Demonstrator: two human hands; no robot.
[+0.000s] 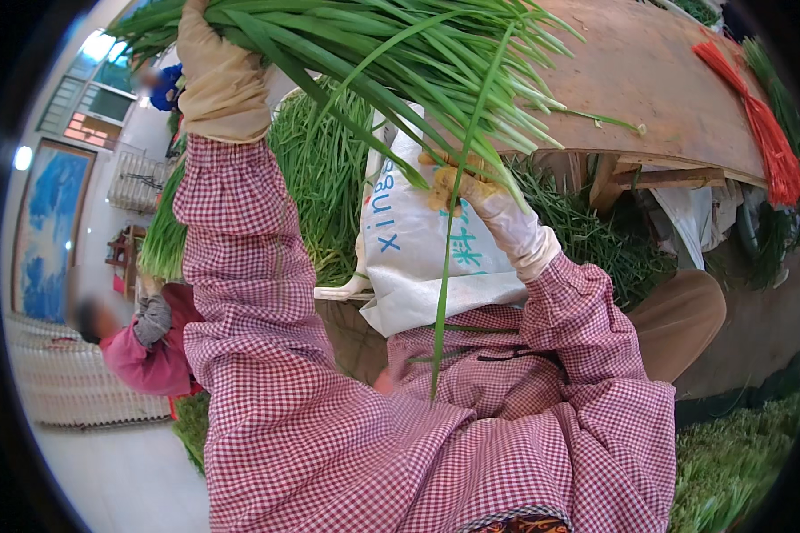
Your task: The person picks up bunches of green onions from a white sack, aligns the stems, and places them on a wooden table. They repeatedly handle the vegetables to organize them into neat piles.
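Note:
A large bundle of long flat green leaves with pale stem ends, like garlic chives [400,60], spans the top of the view. My left hand, in a loose tan glove [197,13], is at the bundle's leafy end, its fingers cut off by the upper edge and hidden by leaves. My right hand [457,186], in a stained glove, is below the pale stem ends, over a white woven sack [400,266] with printed writing on my lap. One long single leaf [448,266] hangs down across its fingers; whether they pinch it is unclear.
A wooden board [640,86] curves across the upper right, with red ties [760,126] at its edge. Behind the sack stands a white-rimmed crate [347,290] of greens. Loose greens [587,233] lie under the board. A co-worker in pink [150,353] sits at the left, holding greens.

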